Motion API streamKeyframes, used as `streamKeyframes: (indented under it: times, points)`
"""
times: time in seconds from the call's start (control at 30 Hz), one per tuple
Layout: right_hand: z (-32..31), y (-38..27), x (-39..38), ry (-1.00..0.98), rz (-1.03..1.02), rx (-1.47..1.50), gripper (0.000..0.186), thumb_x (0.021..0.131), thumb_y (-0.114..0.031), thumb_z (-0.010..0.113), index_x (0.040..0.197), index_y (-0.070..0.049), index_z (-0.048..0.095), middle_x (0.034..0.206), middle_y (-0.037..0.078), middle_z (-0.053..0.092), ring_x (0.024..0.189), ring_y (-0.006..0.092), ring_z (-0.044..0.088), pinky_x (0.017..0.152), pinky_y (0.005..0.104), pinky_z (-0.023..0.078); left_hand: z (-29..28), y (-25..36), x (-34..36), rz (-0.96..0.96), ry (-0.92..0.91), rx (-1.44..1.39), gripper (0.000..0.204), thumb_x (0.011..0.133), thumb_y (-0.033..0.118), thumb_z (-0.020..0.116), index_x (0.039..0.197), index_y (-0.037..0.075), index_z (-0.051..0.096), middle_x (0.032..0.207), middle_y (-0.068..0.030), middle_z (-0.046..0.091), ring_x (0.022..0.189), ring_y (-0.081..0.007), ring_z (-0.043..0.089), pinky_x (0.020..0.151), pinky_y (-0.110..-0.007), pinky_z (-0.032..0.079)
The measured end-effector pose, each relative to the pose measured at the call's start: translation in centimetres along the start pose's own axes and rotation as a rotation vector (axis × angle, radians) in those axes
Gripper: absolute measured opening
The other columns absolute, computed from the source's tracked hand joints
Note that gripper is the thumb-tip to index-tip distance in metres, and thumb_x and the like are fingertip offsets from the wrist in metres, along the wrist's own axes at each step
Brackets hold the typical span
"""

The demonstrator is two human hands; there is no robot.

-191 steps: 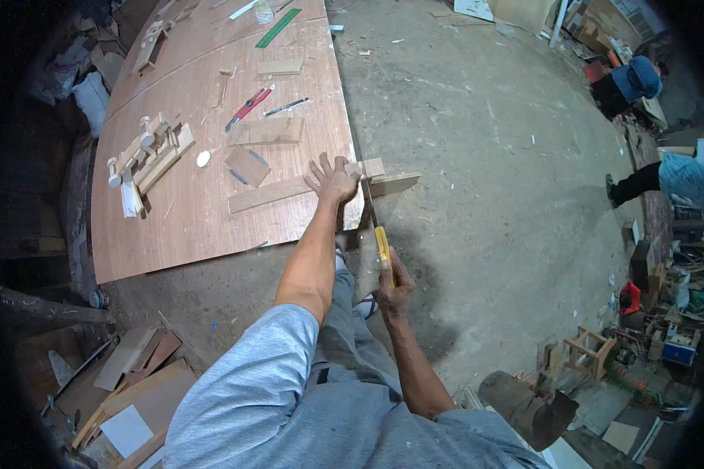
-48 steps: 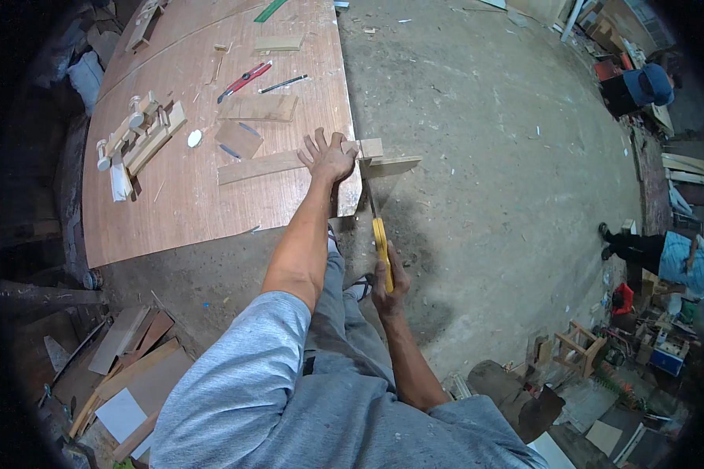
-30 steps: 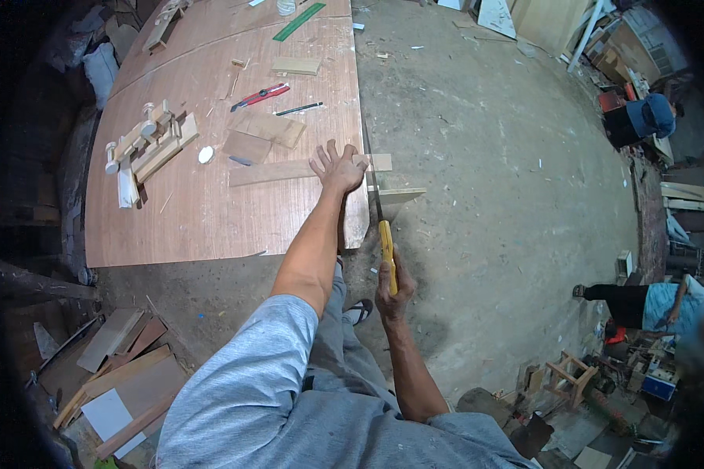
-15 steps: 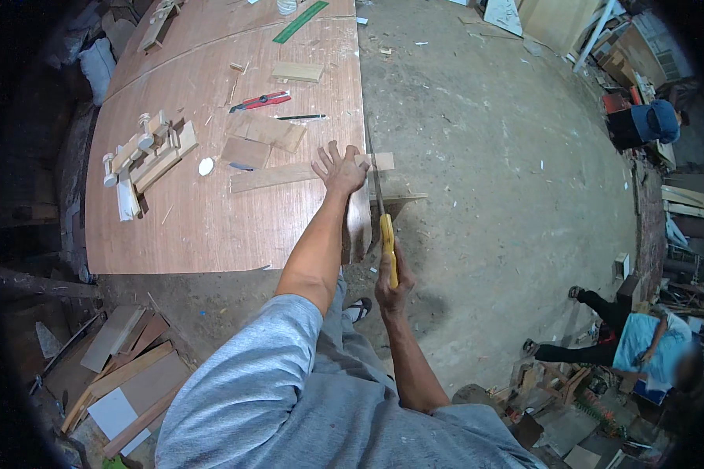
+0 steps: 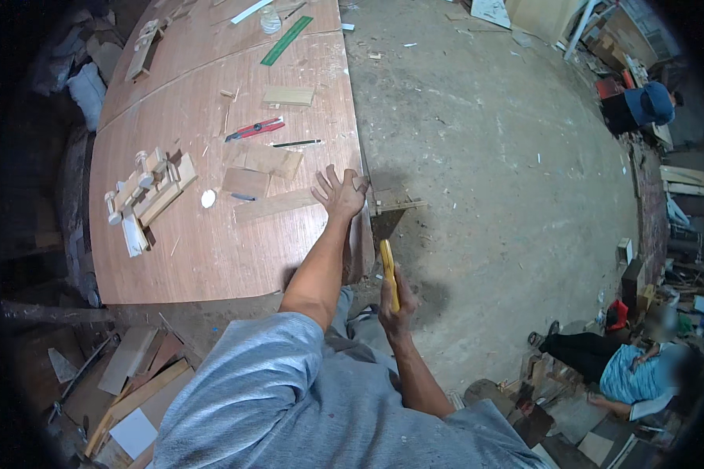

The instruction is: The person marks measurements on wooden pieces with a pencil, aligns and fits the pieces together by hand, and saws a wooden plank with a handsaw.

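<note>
Left hand, fingers spread flat, presses a long thin wooden strip at the plywood table's right edge, frame centre. Right hand is closed round a yellow-handled handsaw. Strip lies left–right, its end overhanging; saw points up-frame across it. Best: firm pressure close to the cut, straight strokes.

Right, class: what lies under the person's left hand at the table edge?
The left hand presses on a long wooden strip that lies on the plywood table. The strip's end overhangs the edge. The part beneath the palm is covered.
</note>
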State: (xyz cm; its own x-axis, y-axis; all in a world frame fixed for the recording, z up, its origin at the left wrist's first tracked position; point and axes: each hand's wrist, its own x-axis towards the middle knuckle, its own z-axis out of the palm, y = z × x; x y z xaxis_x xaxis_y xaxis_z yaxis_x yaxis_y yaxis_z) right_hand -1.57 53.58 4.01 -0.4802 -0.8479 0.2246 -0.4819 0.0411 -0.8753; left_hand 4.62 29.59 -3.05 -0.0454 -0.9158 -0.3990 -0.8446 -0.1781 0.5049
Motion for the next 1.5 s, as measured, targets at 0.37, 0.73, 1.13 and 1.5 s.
streamKeyframes:
  times: [0.37, 0.73, 1.13, 1.5]
  points:
    - [0.0, -3.2, 3.6, -0.093, 0.193, 0.013, 0.039, 0.092, -0.007, 0.059, 0.13, 0.004, 0.054, 0.114, 0.022, 0.066, 0.098, 0.0223, 0.067, 0.082, 0.0317, 0.051, 0.6, -0.8, 0.7, 0.043, 0.034, -0.003, 0.043, 0.089, 0.051, 0.055, 0.123, 0.026, 0.051, 0.154, -0.0179, 0.012, 0.142, -0.0483, -0.002, 0.107, -0.07, 0.0]
    - [0.6, -3.0, 6.3, -0.102, 0.291, 0.061, 0.036, 0.092, -0.006, 0.059, 0.127, 0.003, 0.058, 0.117, 0.023, 0.065, 0.108, 0.0215, 0.064, 0.092, 0.0333, 0.048, 1.9, -0.2, 0.3, 0.114, 0.111, -0.041, 0.039, 0.087, 0.042, 0.059, 0.122, 0.026, 0.051, 0.15, -0.0209, 0.02, 0.141, -0.0512, 0.004, 0.105, -0.073, 0.003]
    - [0.7, -3.9, 3.9, -0.113, 0.206, 0.055, 0.035, 0.093, -0.005, 0.057, 0.128, 0.001, 0.058, 0.118, 0.018, 0.066, 0.104, 0.0232, 0.066, 0.088, 0.0308, 0.05, 1.4, -0.9, 0.6, 0.095, 0.085, 0.006, 0.034, 0.089, 0.029, 0.056, 0.122, 0.026, 0.05, 0.149, -0.0203, 0.02, 0.14, -0.0512, 0.007, 0.104, -0.073, 0.008]
    - [1.2, -5.4, 5.9, -0.129, 0.187, 0.04, 0.035, 0.094, -0.009, 0.057, 0.128, 0.002, 0.057, 0.11, 0.023, 0.067, 0.096, 0.0204, 0.068, 0.081, 0.0308, 0.052, 1.7, -2.2, 2.0, 0.078, 0.098, 0.0, 0.036, 0.092, 0.039, 0.05, 0.126, 0.027, 0.049, 0.153, -0.0195, 0.017, 0.142, -0.0488, 0.002, 0.107, -0.07, -0.001]
